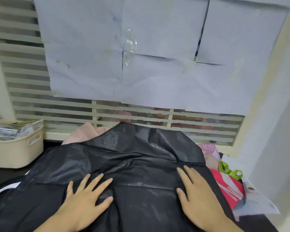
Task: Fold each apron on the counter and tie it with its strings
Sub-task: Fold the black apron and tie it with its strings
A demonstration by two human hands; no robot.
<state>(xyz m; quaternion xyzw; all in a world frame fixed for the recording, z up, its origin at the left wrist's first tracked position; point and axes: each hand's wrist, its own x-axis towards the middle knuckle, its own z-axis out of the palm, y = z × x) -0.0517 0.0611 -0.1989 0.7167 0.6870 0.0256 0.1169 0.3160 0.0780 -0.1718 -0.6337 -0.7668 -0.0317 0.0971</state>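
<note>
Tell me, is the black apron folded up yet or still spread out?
Spread out. The black apron covers the counter, with the left hand and right hand flat on it.

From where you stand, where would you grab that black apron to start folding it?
Probably the black apron at its far, narrow end, which rises against the window ledge. Reach over from the near side and pinch that raised edge with the left hand and right hand. Both now lie flat on the cloth, which looks thin and slippery, so an edge suits better than a flat patch.
</note>
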